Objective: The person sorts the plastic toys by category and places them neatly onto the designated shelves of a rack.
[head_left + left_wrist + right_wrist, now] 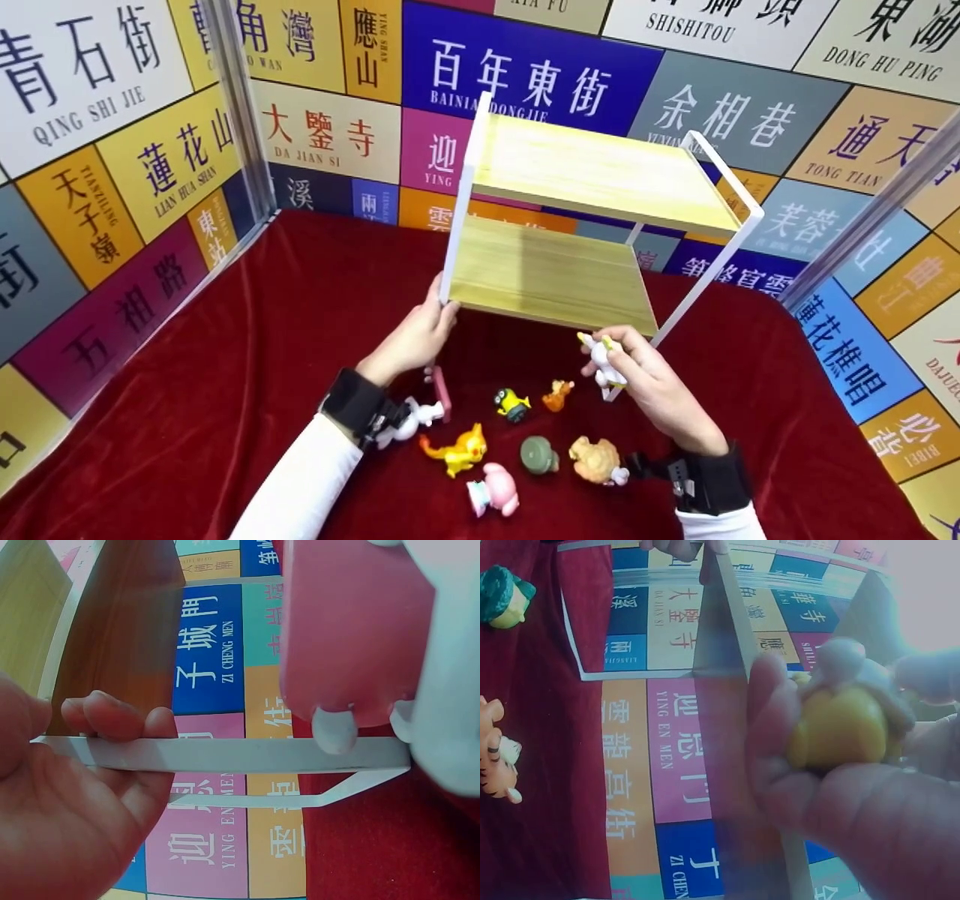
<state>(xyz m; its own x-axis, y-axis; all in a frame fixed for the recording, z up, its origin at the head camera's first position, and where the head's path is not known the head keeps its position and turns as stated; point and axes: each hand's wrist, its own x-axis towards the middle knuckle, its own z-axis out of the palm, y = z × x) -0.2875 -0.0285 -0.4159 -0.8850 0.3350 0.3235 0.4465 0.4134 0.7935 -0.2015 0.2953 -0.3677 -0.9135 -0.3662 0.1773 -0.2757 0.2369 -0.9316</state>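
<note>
My left hand [411,341] grips the left post of a two-tier shelf [555,277] with wooden boards and a white frame. In the left wrist view its fingers curl round the white post [255,755], close to the lower board. My right hand [649,375] holds a small white-and-yellow toy figure [602,361] near the shelf's front right post. The right wrist view shows the figure's rounded yellow side [847,727] between thumb and fingers. A white figure [409,424] lies below my left wrist, beside a flat pink piece [441,394].
On the red cloth [300,300] lie a one-eyed yellow figure [512,405], a tiger figure [557,395], a yellow-orange figure [459,451], a pink figure [496,491], a green round-topped figure [537,455] and a tan figure [595,459]. Panels with street names [532,67] stand behind.
</note>
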